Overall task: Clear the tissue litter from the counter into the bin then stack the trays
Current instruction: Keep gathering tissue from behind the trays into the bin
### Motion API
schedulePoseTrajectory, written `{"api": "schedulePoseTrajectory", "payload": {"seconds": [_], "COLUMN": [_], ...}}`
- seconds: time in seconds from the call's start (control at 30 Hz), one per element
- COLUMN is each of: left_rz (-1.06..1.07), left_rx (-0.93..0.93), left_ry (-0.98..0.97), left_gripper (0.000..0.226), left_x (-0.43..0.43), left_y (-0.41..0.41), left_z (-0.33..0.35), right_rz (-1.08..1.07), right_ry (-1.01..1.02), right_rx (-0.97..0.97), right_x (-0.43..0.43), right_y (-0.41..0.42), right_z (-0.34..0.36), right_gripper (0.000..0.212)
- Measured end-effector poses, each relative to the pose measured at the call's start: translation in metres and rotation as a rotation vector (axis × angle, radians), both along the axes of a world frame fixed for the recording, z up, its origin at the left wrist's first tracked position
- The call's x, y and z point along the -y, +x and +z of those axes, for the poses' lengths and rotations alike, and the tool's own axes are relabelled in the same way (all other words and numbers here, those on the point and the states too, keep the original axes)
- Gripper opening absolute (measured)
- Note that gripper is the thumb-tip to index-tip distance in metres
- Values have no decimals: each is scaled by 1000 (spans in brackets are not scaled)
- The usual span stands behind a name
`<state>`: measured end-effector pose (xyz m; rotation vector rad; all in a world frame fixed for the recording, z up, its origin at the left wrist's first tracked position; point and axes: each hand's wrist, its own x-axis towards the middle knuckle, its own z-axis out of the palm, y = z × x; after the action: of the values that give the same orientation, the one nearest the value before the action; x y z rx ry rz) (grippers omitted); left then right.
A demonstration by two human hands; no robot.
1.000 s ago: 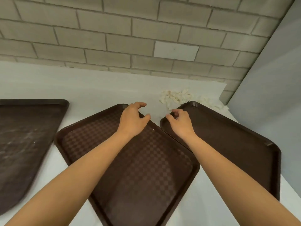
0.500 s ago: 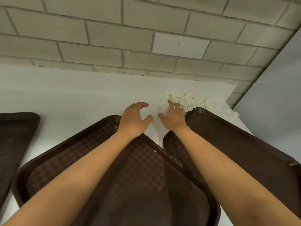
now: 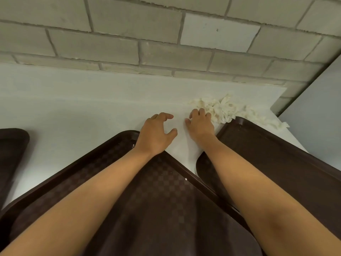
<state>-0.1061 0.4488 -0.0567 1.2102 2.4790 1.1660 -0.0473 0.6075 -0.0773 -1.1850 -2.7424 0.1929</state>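
The tissue litter [image 3: 221, 109] lies just beyond and to the right of my right hand [image 3: 200, 124]. Its long axis trails away rightward along the far rim of the right-hand tray [image 3: 267, 154], towards the corner by the grey panel [image 3: 317, 111]. The right fingers [image 3: 202, 112] are bent down onto the pile's near-left end. I cannot tell whether they have closed on any tissue. My left hand [image 3: 156, 133] is the farther one, left of the pile across a strip of bare counter [image 3: 92, 100], fingers loosely curled and holding nothing. The middle tray [image 3: 166, 191] lies under both wrists. I judge the right tray's rim, touching the scraps, is what could hinder a sweep. No bin is in view.
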Motion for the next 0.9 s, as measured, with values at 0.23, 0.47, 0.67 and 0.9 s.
{"api": "schedulePoseTrajectory", "payload": {"seconds": [0.23,0.47,0.67,0.9], "left_rz": [-27,-35,-97,-151], "left_rx": [0,-4,-67,-333], "left_ry": [15,59,28,-32], "left_gripper": [45,43,44,49], "left_x": [-18,-62,-117,-167], "left_y": [-4,-7,-5,-5], "left_z": [-2,4,4,-5], "right_rz": [65,40,-41,-58], "right_ry": [-2,102,83,88], "right_rx": [-52,-310,-413,-316], "right_x": [1,-9,-27,-43], "right_y": [1,20,45,72], "right_z": [7,36,55,50], "right_gripper": [34,36,35,31]}}
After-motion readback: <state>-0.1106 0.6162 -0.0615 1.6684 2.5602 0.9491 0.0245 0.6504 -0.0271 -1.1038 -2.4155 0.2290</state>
